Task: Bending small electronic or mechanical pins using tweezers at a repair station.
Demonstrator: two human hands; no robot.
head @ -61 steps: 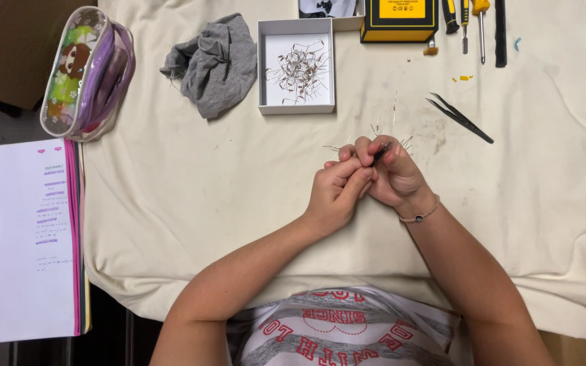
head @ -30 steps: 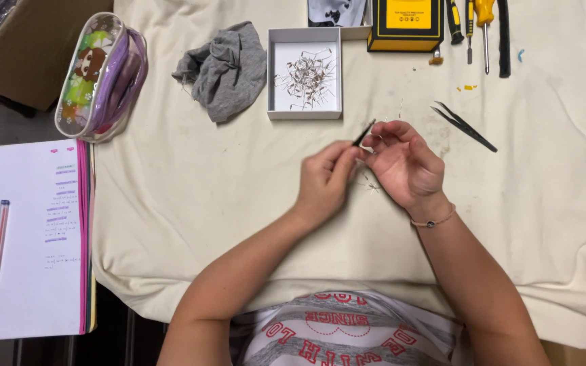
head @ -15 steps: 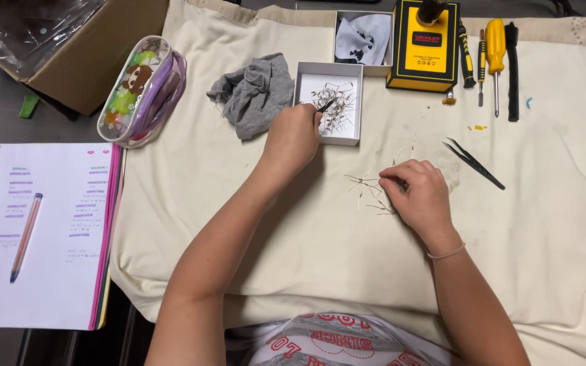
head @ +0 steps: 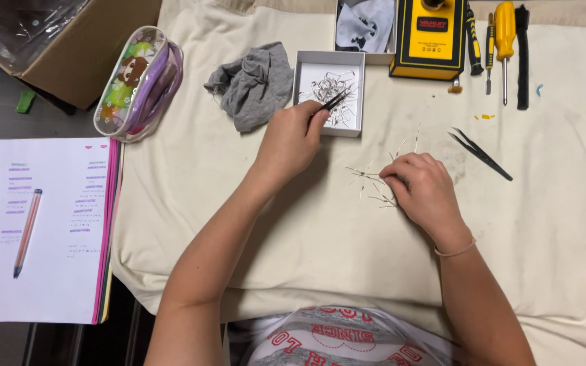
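Observation:
My left hand (head: 289, 139) grips black tweezers (head: 334, 102), whose tips reach into a small white box (head: 306, 69) holding several thin wire-legged parts (head: 330, 88). My right hand (head: 423, 188) rests knuckles-up on the cream cloth (head: 252, 224), fingertips pressing on a loose scatter of the same thin wire parts (head: 373, 181). Whether it grips any of them is hidden by the fingers.
A second pair of black tweezers (head: 480, 154) lies right of my right hand. A grey rag (head: 252, 85), a clear pencil pouch (head: 138, 80), a yellow device (head: 430, 37), screwdrivers (head: 503, 41) and a cardboard box (head: 69, 47) line the back. An open notebook (head: 42, 224) with a pencil (head: 27, 232) lies left.
The hands parted from mid-cloth: my left hand carried the tweezers up into the white box, and my right hand lowered onto the loose wire parts.

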